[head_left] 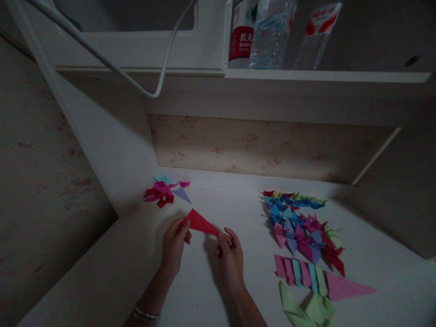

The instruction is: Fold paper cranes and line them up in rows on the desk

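A red paper folded into a triangle (199, 222) is held just above the white desk (190, 290), between both hands. My left hand (173, 247) pinches its left corner with closed fingers. My right hand (230, 256) pinches its right tip, fingers curled. A bracelet sits on my left wrist.
A small heap of folded red, pink and blue paper pieces (165, 190) lies at the back left. Several colourful folded pieces (301, 225), a row of folded strips (301, 272), a pink triangle (344, 287) and green sheets (306, 311) lie right. Bottles (269, 32) stand on the shelf above; a white cable (102, 59) hangs.
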`<control>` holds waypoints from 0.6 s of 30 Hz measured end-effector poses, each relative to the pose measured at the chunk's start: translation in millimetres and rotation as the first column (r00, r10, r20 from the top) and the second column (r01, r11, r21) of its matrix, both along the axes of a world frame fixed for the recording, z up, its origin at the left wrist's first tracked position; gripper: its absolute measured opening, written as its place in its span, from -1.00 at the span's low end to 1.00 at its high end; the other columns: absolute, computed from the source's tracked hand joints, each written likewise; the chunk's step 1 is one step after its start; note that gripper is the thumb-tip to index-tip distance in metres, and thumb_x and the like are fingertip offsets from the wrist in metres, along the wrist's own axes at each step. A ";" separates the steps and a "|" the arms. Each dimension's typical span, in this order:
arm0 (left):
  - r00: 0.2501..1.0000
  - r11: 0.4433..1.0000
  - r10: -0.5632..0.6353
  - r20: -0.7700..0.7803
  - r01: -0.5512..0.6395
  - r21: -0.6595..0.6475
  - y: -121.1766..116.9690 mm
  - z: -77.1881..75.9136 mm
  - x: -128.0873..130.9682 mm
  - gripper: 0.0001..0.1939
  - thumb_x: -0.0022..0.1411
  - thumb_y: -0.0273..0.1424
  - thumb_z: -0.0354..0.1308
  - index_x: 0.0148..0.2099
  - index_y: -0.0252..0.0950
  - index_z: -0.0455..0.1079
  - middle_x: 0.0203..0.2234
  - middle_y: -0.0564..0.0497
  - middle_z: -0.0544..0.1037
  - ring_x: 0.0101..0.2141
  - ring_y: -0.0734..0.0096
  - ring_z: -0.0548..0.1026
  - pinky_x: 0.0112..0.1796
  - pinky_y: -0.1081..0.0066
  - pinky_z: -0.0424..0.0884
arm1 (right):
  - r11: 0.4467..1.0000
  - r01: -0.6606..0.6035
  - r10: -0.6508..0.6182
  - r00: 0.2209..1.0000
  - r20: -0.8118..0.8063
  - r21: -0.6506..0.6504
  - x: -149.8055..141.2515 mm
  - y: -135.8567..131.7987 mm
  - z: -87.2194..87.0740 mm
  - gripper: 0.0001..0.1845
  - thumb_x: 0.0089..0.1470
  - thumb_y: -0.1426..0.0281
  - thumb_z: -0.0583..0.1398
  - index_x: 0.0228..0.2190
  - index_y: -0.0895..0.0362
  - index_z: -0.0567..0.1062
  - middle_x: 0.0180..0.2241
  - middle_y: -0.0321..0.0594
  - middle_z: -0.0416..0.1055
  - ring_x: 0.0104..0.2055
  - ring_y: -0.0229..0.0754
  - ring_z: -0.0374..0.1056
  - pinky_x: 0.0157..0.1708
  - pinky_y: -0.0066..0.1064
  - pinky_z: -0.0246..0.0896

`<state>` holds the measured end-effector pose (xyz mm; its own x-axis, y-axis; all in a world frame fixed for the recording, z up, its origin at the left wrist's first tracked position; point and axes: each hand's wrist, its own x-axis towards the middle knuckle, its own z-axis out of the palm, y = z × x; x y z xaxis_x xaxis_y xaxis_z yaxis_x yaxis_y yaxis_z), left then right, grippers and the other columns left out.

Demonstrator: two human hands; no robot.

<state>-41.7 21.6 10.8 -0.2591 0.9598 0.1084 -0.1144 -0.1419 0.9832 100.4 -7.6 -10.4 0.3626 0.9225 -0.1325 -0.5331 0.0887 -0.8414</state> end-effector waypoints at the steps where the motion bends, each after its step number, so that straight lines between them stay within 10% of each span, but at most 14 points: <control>1: 1.000 1.000 -0.015 -0.025 0.014 -0.010 -0.6 0.0 1.0 -0.71 0.10 -0.18 0.21 -0.28 -0.32 0.42 -0.67 0.16 0.35 -0.62 0.57 0.29 -0.59 0.57 0.23 | 1.000 0.019 -0.019 0.999 -0.036 -0.006 1.4 1.7 -1.5 -0.47 -0.14 0.15 0.36 -0.15 0.13 0.40 -0.64 -0.46 0.30 -0.66 -0.39 0.13 -0.67 -0.56 0.00; 9: 0.955 0.953 -0.285 -0.082 0.274 -0.126 -8.9 0.4 23.7 -0.68 0.04 -0.20 0.24 -0.24 -0.36 0.45 -0.51 0.01 0.53 -0.55 0.47 0.41 -0.58 0.53 0.27 | 0.996 -0.087 0.089 0.992 -0.086 0.033 -8.7 0.9 -6.9 -0.63 -0.07 0.15 0.33 -0.50 0.18 0.39 -0.70 -0.39 0.30 -0.68 -0.40 0.13 -0.66 -0.55 0.00; 18: 0.940 0.937 -0.333 -0.073 0.321 -0.136 -9.1 -1.2 27.5 -0.70 0.05 -0.21 0.24 -0.28 -0.36 0.46 -0.56 0.03 0.51 -0.57 0.49 0.40 -0.57 0.54 0.25 | 0.991 -0.128 0.132 0.981 -0.145 0.034 -12.8 1.8 -7.8 -0.60 -0.06 0.11 0.31 -0.53 0.20 0.41 -0.72 -0.36 0.31 -0.70 -0.39 0.12 -0.67 -0.54 -0.05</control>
